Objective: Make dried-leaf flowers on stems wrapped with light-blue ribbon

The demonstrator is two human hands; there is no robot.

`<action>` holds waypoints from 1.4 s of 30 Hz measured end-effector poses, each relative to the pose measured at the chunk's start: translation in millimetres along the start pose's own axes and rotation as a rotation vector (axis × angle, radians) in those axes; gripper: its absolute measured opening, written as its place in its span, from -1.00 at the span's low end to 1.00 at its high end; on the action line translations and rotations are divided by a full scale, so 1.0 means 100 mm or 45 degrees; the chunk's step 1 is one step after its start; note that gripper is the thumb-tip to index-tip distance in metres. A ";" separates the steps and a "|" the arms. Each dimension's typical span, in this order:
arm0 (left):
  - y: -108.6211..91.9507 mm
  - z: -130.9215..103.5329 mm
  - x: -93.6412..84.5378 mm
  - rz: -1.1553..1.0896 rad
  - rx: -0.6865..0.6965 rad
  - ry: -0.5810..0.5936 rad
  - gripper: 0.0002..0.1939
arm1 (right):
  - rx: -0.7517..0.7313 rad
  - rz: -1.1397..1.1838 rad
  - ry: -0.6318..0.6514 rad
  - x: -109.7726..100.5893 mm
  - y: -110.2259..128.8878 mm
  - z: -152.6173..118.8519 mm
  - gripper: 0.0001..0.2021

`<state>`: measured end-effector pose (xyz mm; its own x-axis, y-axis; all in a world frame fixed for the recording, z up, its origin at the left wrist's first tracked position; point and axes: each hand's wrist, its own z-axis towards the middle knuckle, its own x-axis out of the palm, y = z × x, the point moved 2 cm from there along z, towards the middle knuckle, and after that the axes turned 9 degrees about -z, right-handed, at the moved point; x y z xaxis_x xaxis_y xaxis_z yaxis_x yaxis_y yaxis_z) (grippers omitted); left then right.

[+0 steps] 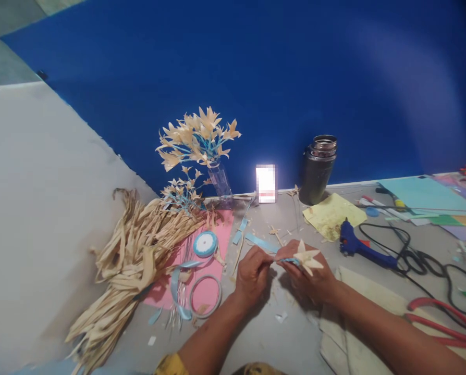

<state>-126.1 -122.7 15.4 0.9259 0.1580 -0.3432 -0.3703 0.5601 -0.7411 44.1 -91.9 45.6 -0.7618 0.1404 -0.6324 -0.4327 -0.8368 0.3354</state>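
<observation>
A pale husk flower (308, 258) with a blue-wrapped stem lies across the fingers of my right hand (306, 276), which pinches it. My left hand (253, 275) is closed at the stem's far end, its thumb and forefinger pressed together; the tip between them is too small to make out. Just beyond my hands, strips of light blue ribbon (261, 242) lie on the grey table (252, 338). To the left, a roll of blue ribbon (205, 244) rests on a pink sheet (223, 229), near a round ring of tape (191, 297).
Dried husks (139, 260) are heaped at left. Behind stand a clear vase (220, 182) of husk flowers and a dark flask (318, 169). A blue glue gun (364, 247) with a looping cord, red-handled scissors (444, 320) and coloured papers (424, 194) lie at right.
</observation>
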 end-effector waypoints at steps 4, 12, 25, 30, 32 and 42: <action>-0.02 0.00 -0.01 -0.027 0.054 0.009 -0.80 | 0.027 0.013 0.014 0.00 -0.01 -0.01 -0.75; 0.10 0.02 -0.01 -0.221 -0.463 -0.022 -0.50 | -0.094 0.046 -0.125 -0.09 0.02 0.08 -0.82; -0.84 0.21 -0.29 -0.690 -0.512 -0.039 -0.65 | -0.171 -0.241 -0.046 -0.06 -0.05 0.05 -0.82; -0.91 0.25 -0.26 -0.618 -0.567 -0.087 -0.79 | -0.169 -0.206 -0.020 -0.05 -0.06 0.04 -0.81; -0.91 0.25 -0.24 -0.744 -0.620 -0.093 -0.79 | -0.153 -0.176 -0.011 -0.05 -0.06 0.03 -0.83; -0.72 0.21 -0.20 -0.966 -0.796 -0.150 -0.72 | -0.033 -0.093 0.009 0.03 -0.10 0.00 -0.81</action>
<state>-115.7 -149.1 88.0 0.9231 0.0335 0.3832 0.3827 0.0214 -0.9236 46.1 -82.8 40.3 -0.7250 0.1980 -0.6596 -0.4744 -0.8379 0.2700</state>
